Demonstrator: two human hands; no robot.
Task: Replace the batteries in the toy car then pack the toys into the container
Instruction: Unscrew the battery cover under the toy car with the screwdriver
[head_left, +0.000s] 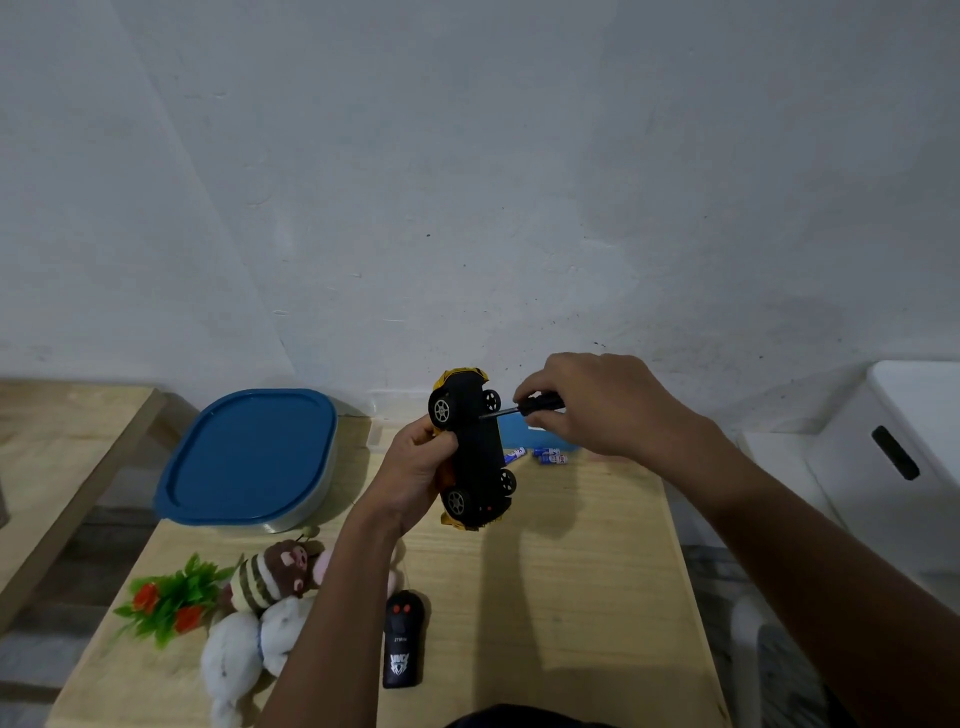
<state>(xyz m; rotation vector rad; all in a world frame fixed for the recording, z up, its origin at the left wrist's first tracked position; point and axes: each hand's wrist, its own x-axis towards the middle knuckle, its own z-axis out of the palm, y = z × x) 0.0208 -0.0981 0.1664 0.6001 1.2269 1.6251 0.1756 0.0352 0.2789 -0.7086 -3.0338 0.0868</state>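
Note:
My left hand grips a yellow toy car above the table, turned so its black underside and wheels face right. My right hand holds a black-handled screwdriver whose metal tip touches the car's underside near the upper wheels. Loose blue-and-white batteries lie on the wooden table behind the car. A container with a blue lid, shut, stands at the table's back left. A black remote control lies near the front.
A striped brown plush toy, white plush toys and a plastic plant with red flowers lie at the front left. A blue flat object sits behind the batteries. A white box stands to the right.

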